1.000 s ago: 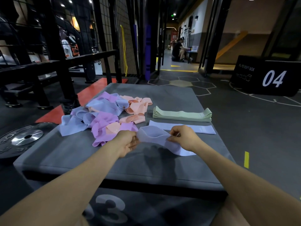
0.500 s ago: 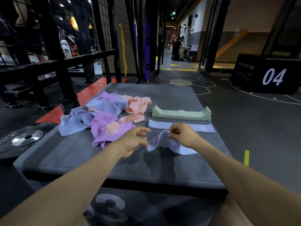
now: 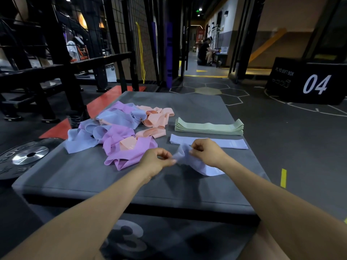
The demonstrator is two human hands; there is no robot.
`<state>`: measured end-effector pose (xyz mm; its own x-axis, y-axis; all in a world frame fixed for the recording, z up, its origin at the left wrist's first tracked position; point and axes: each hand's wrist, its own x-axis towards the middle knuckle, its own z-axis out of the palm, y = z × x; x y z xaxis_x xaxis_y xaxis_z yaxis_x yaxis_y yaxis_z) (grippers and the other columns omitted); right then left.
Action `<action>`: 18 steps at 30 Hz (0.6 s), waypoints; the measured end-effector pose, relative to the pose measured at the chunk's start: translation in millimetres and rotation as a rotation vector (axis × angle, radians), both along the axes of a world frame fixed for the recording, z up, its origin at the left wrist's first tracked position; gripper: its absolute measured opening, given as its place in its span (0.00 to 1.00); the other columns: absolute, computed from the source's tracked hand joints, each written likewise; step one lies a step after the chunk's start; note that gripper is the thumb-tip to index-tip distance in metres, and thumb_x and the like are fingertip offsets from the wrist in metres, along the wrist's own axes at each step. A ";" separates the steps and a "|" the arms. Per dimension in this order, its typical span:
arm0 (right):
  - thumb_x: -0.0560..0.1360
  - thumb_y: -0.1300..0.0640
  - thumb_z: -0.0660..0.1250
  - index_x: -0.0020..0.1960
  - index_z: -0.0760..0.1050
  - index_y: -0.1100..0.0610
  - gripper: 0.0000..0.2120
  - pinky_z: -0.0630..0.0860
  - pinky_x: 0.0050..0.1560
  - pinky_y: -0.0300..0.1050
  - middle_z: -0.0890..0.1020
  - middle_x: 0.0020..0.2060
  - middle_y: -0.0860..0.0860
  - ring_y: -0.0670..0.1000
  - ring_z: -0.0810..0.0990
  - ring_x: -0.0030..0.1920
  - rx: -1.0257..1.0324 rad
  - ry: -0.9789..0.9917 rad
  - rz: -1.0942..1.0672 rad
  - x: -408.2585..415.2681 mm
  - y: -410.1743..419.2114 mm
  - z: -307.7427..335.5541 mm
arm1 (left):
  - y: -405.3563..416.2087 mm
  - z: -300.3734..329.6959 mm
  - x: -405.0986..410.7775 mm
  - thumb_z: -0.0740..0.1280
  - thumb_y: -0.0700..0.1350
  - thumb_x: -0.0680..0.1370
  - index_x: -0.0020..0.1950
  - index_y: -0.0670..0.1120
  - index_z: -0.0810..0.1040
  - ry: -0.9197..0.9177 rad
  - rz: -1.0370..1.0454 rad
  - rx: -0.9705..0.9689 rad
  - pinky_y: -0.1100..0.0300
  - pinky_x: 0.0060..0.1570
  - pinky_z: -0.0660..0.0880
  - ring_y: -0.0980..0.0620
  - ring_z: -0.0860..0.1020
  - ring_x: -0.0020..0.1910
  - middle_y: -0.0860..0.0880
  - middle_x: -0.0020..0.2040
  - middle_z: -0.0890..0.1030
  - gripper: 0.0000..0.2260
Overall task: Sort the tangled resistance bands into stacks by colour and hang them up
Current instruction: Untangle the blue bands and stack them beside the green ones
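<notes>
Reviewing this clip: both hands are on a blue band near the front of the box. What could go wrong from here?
1. The blue band is bunched between the left hand and right hand; it may land twisted on the flat blue band behind it.
2. The tangled pile overhangs the box's left edge; tugging could drop bands onto the weight plate.

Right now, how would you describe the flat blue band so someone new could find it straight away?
Start at the grey box the person works on, then find the green stack on its right side. The flat blue band lies just in front of that stack. Unlike the blue band both hands hold and those in the tangle, it lies smoothed out flat.
</notes>
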<state>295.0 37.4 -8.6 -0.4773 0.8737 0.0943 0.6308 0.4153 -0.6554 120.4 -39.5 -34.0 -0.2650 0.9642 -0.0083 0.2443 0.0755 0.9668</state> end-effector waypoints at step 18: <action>0.71 0.54 0.68 0.32 0.63 0.54 0.15 0.57 0.45 0.46 0.65 0.30 0.48 0.52 0.67 0.38 0.092 -0.532 -0.032 46.5 12.0 -5.3 | 31.2 24.4 -31.2 0.58 0.32 0.79 0.48 0.38 0.70 -0.402 0.405 0.073 0.70 0.21 0.72 0.53 0.74 0.35 0.44 0.42 0.74 0.04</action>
